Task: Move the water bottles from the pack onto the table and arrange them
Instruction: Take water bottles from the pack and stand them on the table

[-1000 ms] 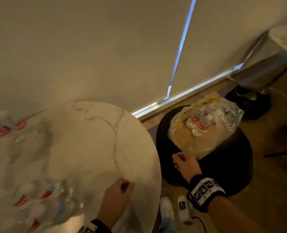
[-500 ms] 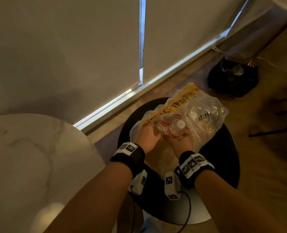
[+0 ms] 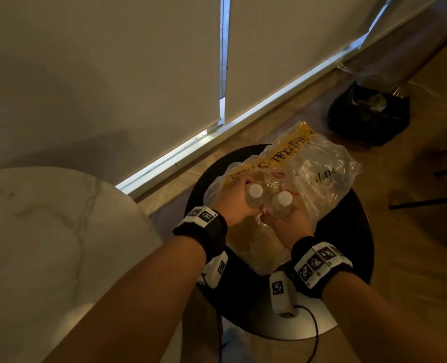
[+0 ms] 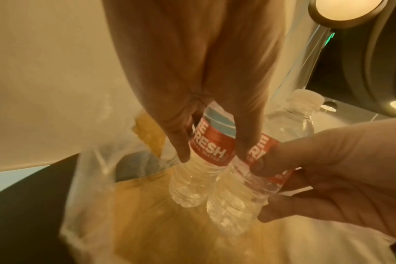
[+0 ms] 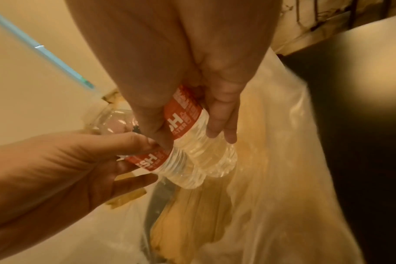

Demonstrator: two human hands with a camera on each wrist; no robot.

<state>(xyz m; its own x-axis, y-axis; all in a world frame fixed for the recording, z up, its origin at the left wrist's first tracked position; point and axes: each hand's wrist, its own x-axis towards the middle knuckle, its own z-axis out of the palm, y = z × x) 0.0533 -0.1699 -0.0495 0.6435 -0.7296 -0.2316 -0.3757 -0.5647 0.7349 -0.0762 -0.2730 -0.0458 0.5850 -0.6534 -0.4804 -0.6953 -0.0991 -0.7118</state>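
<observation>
A torn clear plastic pack (image 3: 319, 176) with a yellow strip lies on a round black stool (image 3: 353, 231). My left hand (image 3: 239, 205) grips a white-capped water bottle (image 3: 255, 192) around its red label (image 4: 209, 148). My right hand (image 3: 286, 218) grips a second bottle (image 3: 283, 199) right beside it, thumb and fingers around its label (image 5: 188, 117). Both bottles stand upright and touch each other, with their bases (image 4: 188, 192) just above the pack's cardboard bottom. The marble table (image 3: 46, 231) is at the left; no bottles on it are in view.
The stool stands close to the table's right edge on a wooden floor. A black bag (image 3: 369, 119) lies on the floor behind the stool, near the blinds. Crumpled wrap rises to the right of the bottles.
The head view swung from the table to the stool. Both hands left the table's edge, reached into the pack and each took hold of a bottle.
</observation>
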